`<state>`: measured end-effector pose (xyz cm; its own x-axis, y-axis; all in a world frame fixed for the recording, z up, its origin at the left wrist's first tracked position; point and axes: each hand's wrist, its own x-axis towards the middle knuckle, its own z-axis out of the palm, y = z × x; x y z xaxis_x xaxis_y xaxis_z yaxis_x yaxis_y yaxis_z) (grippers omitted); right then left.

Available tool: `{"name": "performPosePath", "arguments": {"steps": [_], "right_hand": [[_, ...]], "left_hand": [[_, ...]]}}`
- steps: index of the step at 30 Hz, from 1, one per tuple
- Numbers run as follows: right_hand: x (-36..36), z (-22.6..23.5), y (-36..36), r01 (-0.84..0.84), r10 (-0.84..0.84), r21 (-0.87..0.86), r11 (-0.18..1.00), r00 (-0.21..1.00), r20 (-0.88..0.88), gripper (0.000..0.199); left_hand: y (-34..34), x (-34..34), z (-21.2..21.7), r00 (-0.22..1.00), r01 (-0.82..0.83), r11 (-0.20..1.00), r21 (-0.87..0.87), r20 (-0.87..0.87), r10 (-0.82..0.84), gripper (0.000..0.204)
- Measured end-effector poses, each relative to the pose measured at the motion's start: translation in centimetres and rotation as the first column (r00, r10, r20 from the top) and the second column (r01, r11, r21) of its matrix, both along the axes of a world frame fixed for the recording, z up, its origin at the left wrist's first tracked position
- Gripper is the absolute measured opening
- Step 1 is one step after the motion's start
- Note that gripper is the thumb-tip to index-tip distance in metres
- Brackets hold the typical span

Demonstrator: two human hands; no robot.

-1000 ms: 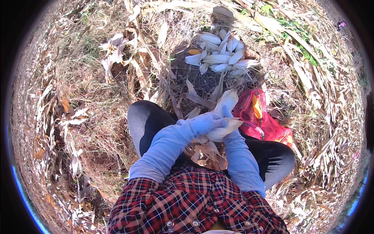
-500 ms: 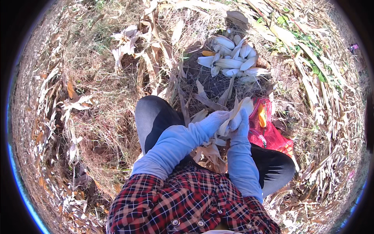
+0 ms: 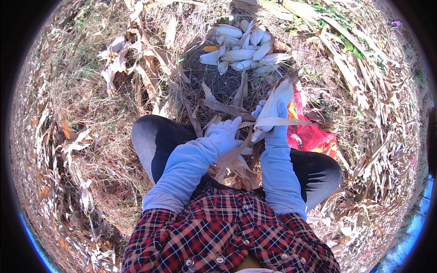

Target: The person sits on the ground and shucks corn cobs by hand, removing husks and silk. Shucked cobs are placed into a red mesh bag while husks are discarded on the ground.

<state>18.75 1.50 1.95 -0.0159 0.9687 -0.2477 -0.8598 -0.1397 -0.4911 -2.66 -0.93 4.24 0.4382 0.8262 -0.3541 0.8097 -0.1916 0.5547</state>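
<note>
Gripping a pale corn cob [image 3: 275, 105] in my right hand [image 3: 273, 129], tip pointing far-right, my left hand [image 3: 225, 136] clutches dry husks [image 3: 234, 166]; a red mesh sack [image 3: 314, 134] lies right.

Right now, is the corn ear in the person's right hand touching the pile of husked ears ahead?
Apart. The head view shows the held ear in the right hand, with bare ground between it and the pile.
</note>
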Motion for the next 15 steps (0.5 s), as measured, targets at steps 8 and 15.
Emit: {"name": "performPosePath", "arguments": {"steps": [8, 15], "right_hand": [[-3.0, 1.2, -1.5, -0.165, 0.202, -0.172, 0.971, 0.952, 0.229, 0.077], [-6.5, 0.4, -2.6, -0.328, 0.357, -0.154, 0.932, 0.905, 0.231, 0.073]], "left_hand": [[4.4, -1.3, -2.9, 0.532, -0.502, 0.848, -0.170, 0.713, 0.457, 0.044], [3.7, -0.1, -2.2, -0.039, 0.066, 0.596, -0.800, 0.595, 0.803, 0.049]]}}
